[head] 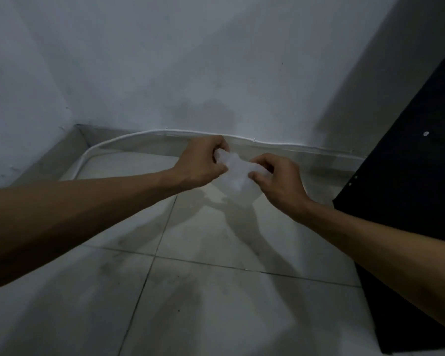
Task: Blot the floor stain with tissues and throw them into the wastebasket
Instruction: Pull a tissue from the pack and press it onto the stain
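**A:** Where was the tissue at that point?

**B:** Up in the air, stretched between both hands. The left hand [199, 163] had its fingers curled and pinched one crumpled end of the tissue [238, 179]; the right hand [278, 182] pinched the other end between thumb and curled fingers. The sheet sagged between them, above the floor [216, 291] near its far edge, where the tiles meet the wall [190, 60].

**A:** And the stain?

**B:** Hard to place. The tiles showed dull grey smudges towards the near edge and a faint wet-looking patch under the hands, but in that dim light I could not tell stain from shadow. No wastebasket was in view either.

**A:** So what might have gone wrong?

**B:** Mostly tearing, I'd judge. Thin paper pulled from both ends can split, and a pinch that tight leaves little slack. If it was being unfolded, a hard tug would have left two scraps instead of one pad.

**A:** Anything else?

**B:** Missing the spot. With the stain so faint, the tissue could be pressed on dry tile. A white cable [129, 136] ran along the foot of the wall and a black panel [409, 176] stood at the floor's right edge, both close enough to knock.
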Action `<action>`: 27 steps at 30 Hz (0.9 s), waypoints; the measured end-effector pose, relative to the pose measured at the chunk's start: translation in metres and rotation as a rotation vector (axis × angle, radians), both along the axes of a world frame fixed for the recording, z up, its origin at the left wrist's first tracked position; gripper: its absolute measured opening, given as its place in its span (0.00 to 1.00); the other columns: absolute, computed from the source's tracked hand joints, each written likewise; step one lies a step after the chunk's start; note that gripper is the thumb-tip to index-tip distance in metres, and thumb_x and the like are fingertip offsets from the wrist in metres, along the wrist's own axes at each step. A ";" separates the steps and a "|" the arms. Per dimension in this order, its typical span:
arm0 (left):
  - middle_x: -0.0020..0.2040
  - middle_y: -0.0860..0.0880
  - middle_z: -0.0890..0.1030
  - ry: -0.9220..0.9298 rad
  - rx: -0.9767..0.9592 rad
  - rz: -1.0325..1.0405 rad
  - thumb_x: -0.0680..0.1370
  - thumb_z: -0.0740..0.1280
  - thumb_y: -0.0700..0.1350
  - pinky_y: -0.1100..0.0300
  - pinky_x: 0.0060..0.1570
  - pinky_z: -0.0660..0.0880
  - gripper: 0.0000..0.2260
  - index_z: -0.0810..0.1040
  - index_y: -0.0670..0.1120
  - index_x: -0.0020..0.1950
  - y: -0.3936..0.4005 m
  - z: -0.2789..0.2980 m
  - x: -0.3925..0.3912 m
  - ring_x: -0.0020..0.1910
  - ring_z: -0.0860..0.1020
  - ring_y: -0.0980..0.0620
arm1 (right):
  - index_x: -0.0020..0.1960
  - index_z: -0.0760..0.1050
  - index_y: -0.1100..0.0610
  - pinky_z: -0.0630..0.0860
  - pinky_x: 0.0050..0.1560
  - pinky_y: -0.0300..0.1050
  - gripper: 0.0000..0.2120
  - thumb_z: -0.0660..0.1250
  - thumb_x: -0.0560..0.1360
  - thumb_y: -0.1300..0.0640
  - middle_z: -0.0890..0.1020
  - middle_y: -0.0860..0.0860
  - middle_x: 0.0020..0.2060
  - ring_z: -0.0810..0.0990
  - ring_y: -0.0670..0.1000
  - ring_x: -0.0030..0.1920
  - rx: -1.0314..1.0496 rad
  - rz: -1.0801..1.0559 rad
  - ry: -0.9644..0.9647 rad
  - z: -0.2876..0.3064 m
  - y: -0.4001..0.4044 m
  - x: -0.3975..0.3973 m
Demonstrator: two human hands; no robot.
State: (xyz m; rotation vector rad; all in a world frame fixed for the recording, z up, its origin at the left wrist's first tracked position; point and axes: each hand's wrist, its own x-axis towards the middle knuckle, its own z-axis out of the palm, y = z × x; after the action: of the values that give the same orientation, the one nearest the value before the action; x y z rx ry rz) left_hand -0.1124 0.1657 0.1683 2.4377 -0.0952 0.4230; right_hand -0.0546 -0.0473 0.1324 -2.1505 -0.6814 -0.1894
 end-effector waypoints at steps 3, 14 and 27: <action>0.34 0.55 0.75 -0.039 0.050 0.017 0.72 0.71 0.37 0.61 0.36 0.65 0.05 0.80 0.43 0.46 0.004 0.004 -0.003 0.34 0.74 0.53 | 0.47 0.85 0.53 0.81 0.39 0.40 0.03 0.73 0.74 0.55 0.86 0.46 0.39 0.83 0.43 0.39 -0.046 0.009 -0.016 0.005 0.004 0.004; 0.38 0.50 0.85 -0.024 0.012 0.113 0.78 0.73 0.40 0.60 0.34 0.79 0.03 0.85 0.44 0.44 0.029 -0.025 -0.047 0.25 0.79 0.59 | 0.48 0.87 0.56 0.75 0.42 0.33 0.04 0.73 0.78 0.57 0.87 0.50 0.40 0.83 0.46 0.38 -0.115 0.112 -0.026 0.017 0.004 -0.001; 0.43 0.40 0.86 -0.055 -0.505 0.329 0.82 0.65 0.36 0.54 0.38 0.85 0.08 0.84 0.37 0.54 0.021 -0.074 -0.054 0.34 0.87 0.50 | 0.49 0.87 0.59 0.75 0.45 0.39 0.04 0.73 0.78 0.60 0.85 0.51 0.41 0.78 0.45 0.37 -0.213 0.114 -0.121 0.000 0.012 -0.014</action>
State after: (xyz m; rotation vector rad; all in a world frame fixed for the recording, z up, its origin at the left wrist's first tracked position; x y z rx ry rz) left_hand -0.1667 0.1865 0.0938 1.9413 0.3537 0.5792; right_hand -0.0682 -0.0354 0.1326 -2.3082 -0.9277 -0.1939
